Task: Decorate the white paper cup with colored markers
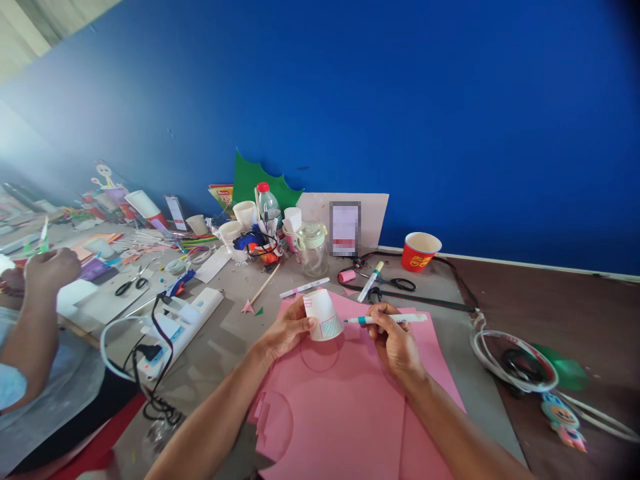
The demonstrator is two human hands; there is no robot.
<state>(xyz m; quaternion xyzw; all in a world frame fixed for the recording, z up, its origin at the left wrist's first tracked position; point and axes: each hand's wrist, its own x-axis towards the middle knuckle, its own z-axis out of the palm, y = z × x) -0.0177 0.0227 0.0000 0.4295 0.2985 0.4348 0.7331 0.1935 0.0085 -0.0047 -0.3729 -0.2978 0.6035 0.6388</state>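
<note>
A white paper cup (324, 312), its wide end down and tilted, is held by my left hand (290, 328) above the pink paper (345, 407). Pink lines and a teal hatched patch are drawn on the cup's side. My right hand (397, 343) grips a white marker (407, 318) with a teal tip, which points left and sits just beside the cup's right side. From this view I cannot tell whether the tip touches the cup. Outlines of a circle and a curve show on the pink sheets.
Beyond the paper lie another marker (370, 281), a capped pen (304, 287) and scissors (403, 284). A glass jar (313, 250), a red paper cup (421, 253) and a phone (346, 228) stand near the blue wall. At left are a power strip (183, 333) and a co-worker's hand (53, 267).
</note>
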